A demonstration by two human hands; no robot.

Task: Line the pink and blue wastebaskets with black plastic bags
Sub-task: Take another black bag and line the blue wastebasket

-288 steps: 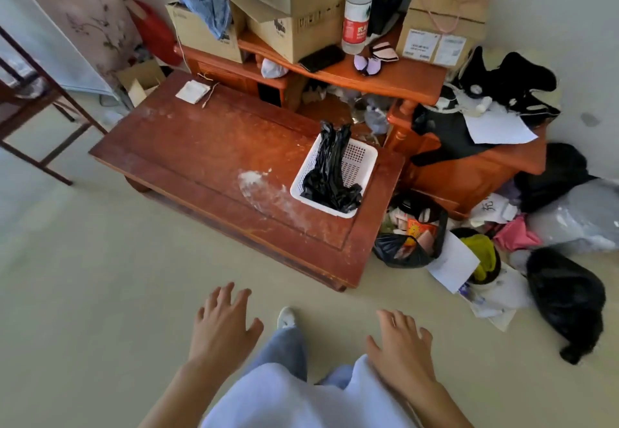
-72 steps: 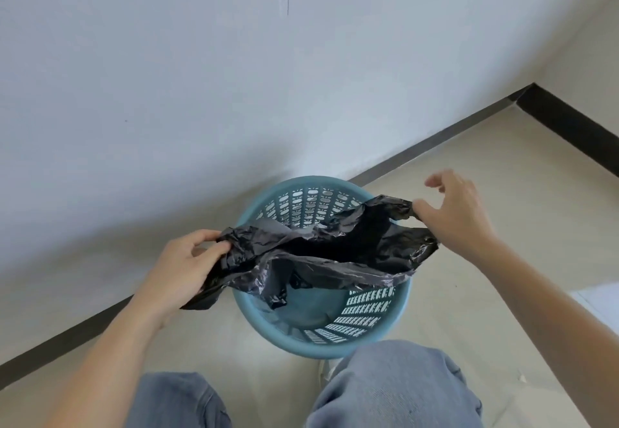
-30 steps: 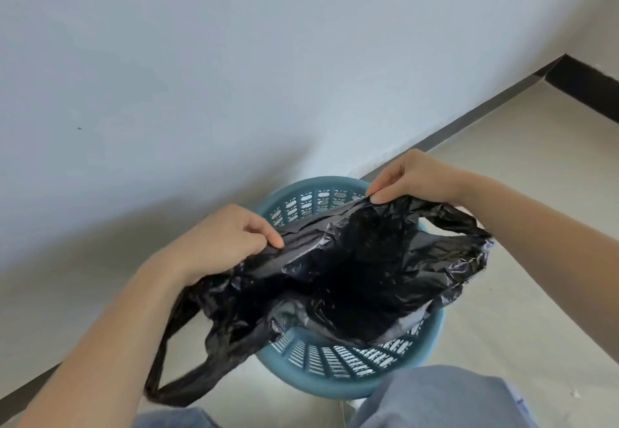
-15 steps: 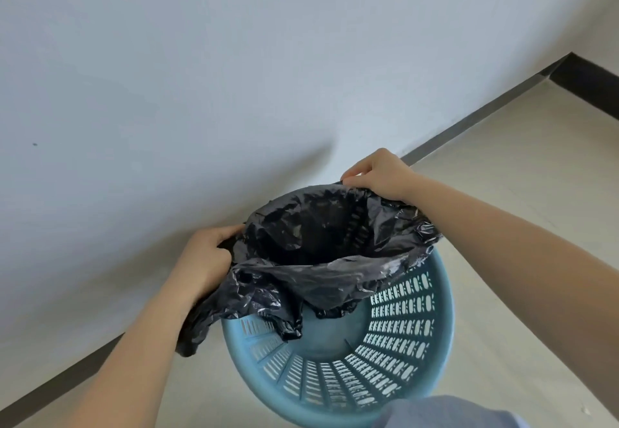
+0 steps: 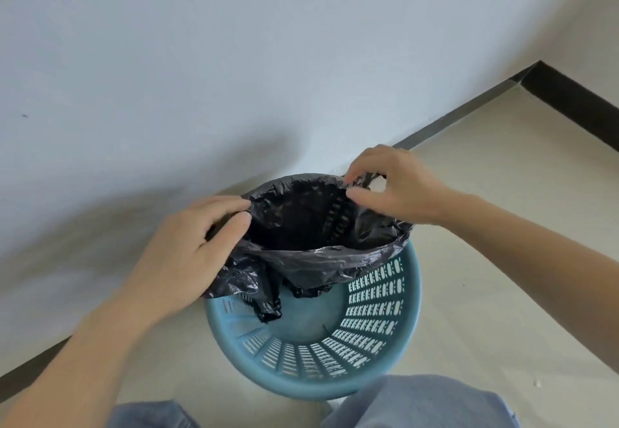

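A round blue wastebasket (image 5: 375, 333) with slotted walls stands on the floor by the wall. A black plastic bag (image 5: 301, 226) hangs open-mouthed over its far half, the bag's bottom drooping inside. My left hand (image 5: 191, 246) pinches the bag's left edge at the basket's left rim. My right hand (image 5: 392, 186) pinches the bag's far right edge above the rim. The near half of the basket is bare. No pink wastebasket is in view.
A white wall (image 5: 234, 59) rises right behind the basket, with a dark baseboard (image 5: 569, 95) running into a corner at the right. Beige floor (image 5: 502, 260) surrounds the basket. My knees in blue jeans (image 5: 418, 404) are at the bottom edge.
The bag's mouth has been pulled wider over the far rim. My left hand has shifted from under the bag's left side up to its edge; my right hand moved slightly right.
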